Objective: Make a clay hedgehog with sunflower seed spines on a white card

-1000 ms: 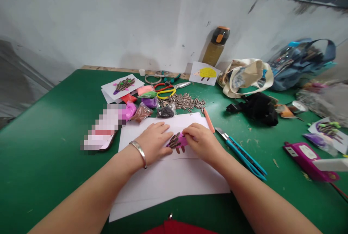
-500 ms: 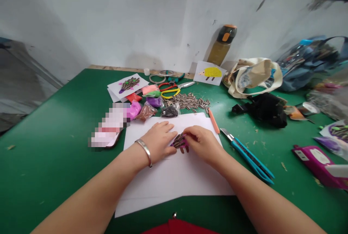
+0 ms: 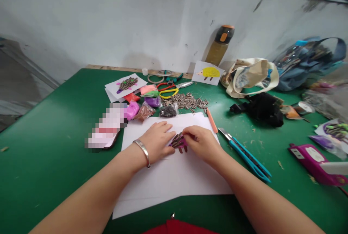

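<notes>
My left hand (image 3: 157, 140) lies spread on a white sheet of paper (image 3: 152, 187), a silver bangle on its wrist. Its fingertips border a small hedgehog figure (image 3: 177, 141) made of magenta clay, covered with dark striped sunflower seeds and with brown legs below. At the figure's right side, my right hand (image 3: 200, 142) has thumb and forefinger pinched together against the clay. Whatever sits between those fingertips is hidden by the hand. A heap of loose sunflower seeds (image 3: 187, 101) lies beyond the paper.
Bagged clay (image 3: 145, 112), scissors (image 3: 174, 90) and a finished seed hedgehog card (image 3: 127, 84) are behind the paper. A yellow hedgehog drawing (image 3: 208, 73) leans near a bottle (image 3: 219, 47). To the right lie a blue utility knife (image 3: 246, 156), a cloth bag (image 3: 250, 78) and a magenta device (image 3: 312, 163).
The view has shifted slightly, moving the table's contents a little left. Both hands keep nearly the same pose at the hedgehog figure.
</notes>
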Demonstrator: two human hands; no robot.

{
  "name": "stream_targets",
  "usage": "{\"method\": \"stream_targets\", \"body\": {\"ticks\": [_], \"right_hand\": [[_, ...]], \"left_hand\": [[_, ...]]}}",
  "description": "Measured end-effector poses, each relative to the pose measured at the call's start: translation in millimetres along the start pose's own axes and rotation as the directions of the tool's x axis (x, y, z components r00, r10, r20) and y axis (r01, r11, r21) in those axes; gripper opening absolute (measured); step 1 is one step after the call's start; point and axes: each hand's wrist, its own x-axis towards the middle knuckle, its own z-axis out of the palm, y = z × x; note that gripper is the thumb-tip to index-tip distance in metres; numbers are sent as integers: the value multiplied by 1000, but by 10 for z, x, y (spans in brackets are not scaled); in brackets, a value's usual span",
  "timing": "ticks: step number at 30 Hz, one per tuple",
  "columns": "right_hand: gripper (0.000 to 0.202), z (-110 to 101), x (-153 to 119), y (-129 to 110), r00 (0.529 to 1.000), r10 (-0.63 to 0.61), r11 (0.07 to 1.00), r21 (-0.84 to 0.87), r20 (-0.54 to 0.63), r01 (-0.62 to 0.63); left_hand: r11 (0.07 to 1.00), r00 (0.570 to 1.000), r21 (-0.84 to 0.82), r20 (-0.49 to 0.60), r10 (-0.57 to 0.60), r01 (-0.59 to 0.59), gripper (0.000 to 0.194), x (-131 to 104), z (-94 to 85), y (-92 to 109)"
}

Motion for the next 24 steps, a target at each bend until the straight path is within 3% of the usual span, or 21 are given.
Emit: {"method": "stream_targets", "body": {"ticks": [10, 24], "right_hand": [[21, 0, 4, -63, 999, -6, 1000, 21, 41, 5], [25, 10, -22, 7, 978, -183, 963, -183, 98, 198]], "left_hand": [[1000, 1000, -10, -9, 2, -2, 19, -1, -8, 8], [1000, 1000, -6, 2, 2, -2, 21, 3, -15, 10]]}}
